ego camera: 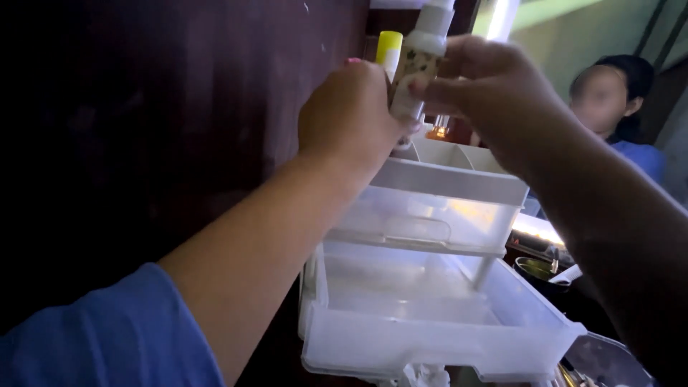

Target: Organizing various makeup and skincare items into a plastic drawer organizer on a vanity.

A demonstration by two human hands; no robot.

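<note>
- The left hand (347, 115) has its grip closed around the lower part of a white patterned bottle (414, 72), held upright above the clear plastic drawer unit (444, 193).
- The right hand (494, 89) pinches the same bottle from the other side, fingers (437, 89) closed on it.
- A yellow-capped tube (389, 49) stands just behind the left hand.
- The lower drawer (430, 337) is pulled out.
- Another person in blue (631, 107) sits at right.

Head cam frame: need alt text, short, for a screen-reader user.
Two bare hands, left hand and right hand, grip a white patterned bottle above a clear plastic drawer organizer, whose bottom drawer is pulled out. A yellow-capped container stands behind the left hand, against a dark wooden panel; another person sits at right.
</note>
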